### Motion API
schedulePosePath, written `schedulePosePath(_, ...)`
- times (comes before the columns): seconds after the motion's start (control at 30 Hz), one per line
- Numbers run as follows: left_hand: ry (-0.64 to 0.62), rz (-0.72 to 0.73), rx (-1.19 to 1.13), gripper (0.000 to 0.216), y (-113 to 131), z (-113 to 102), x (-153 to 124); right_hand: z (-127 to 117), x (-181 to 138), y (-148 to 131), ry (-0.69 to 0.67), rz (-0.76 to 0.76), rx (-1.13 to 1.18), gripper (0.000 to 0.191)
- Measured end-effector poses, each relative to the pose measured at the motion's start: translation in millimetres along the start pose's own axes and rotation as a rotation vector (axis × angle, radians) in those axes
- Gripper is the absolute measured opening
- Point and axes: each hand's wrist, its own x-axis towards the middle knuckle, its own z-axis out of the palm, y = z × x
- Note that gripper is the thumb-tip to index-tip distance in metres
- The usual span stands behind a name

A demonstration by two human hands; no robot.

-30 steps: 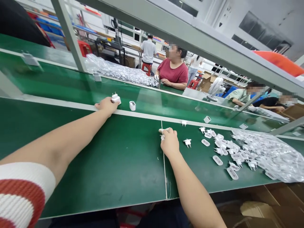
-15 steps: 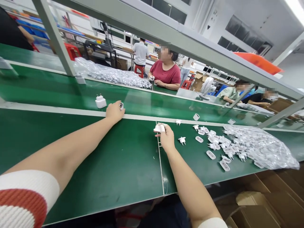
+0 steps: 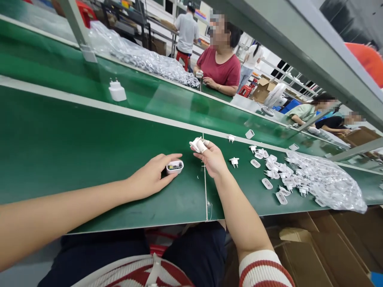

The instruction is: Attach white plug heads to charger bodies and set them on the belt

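Observation:
My left hand (image 3: 151, 177) is closed around a white charger housing (image 3: 175, 167) on the green bench, thumb and fingers at its sides. Its end facing me is uncovered, and circuit parts show inside. To the right of it, raised over the bench, my right hand (image 3: 211, 156) pinches a white plug cap (image 3: 196, 144). White wrapping covers a fingertip of this hand. The two pieces are apart. A loose plug cap (image 3: 234, 162) with its pins toward me lies just right of my right hand.
Several plug caps (image 3: 267, 183) are scattered on the right, spilling from a clear plastic bag (image 3: 335, 183). A finished-looking charger (image 3: 117, 91) stands upright on the far strip. A metal post (image 3: 78, 32) rises at the back left. A co-worker (image 3: 220, 63) sits opposite.
My left hand has come from the far strip toward me and right, bringing the charger housing. My right hand still holds the plug cap. The head view has tilted downward.

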Motion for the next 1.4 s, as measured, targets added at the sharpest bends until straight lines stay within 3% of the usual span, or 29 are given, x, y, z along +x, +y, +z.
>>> schedulePosePath(0.1,0.014,-0.01,-0.042,0.066,2.8,-7.3,5.9,7.0,-8.1,-0.1,-0.018,-0.121,-0.149,0.037)
schedulePosePath(0.2,0.001,-0.039,-0.075,0.046,5.6,-14.1,12.0,11.9,-16.5,-7.0,-0.083,-0.23,-0.207,0.034)
schedulePosePath(0.43,-0.003,-0.016,-0.128,0.044,5.6,-19.0,12.7,16.9,-28.0,-15.4,-0.253,-0.276,-0.197,0.027)
schedulePosePath(0.53,-0.018,0.014,-0.144,0.038,4.4,-19.3,13.7,18.4,-31.0,-11.1,-0.243,-0.346,-0.37,0.024)
schedulePosePath(0.63,-0.012,0.015,-0.152,0.036,4.8,-19.2,14.5,18.8,-35.2,-9.4,-0.178,-0.471,-0.542,0.038)
schedulePosePath(0.7,-0.005,0.012,-0.157,0.035,5.2,-19.1,14.9,19.9,-38.5,-9.4,-0.173,-0.556,-0.64,0.031)
schedulePosePath(0.8,-0.008,0.029,-0.147,0.032,5.1,-19.0,15.7,24.5,-42.7,-8.2,-0.219,-0.677,-0.854,0.015)
schedulePosePath(0.9,-0.015,0.05,-0.135,0.026,4.4,-18.6,16.4,29.4,-44.0,-4.4,-0.287,-0.735,-0.997,0.023)
schedulePosePath(1.0,-0.01,0.054,-0.13,0.025,3.6,-17.6,16.7,30.2,-43.1,-0.4,-0.292,-0.759,-1.035,0.029)
schedulePosePath(1.13,-0.005,0.045,-0.115,0.027,3.2,-16.7,16.5,29.6,-44.2,1.8,-0.225,-0.829,-1.014,0.024)
schedulePosePath(1.3,-0.014,0.013,-0.134,0.028,4.8,-18.5,16.5,32.0,-49.4,0.3,-0.147,-0.924,-0.896,0.026)
schedulePosePath(1.4,-0.034,0.015,-0.151,0.027,5.1,-20.3,17.1,32.7,-48.9,-0.6,-0.146,-0.899,-0.919,0.024)
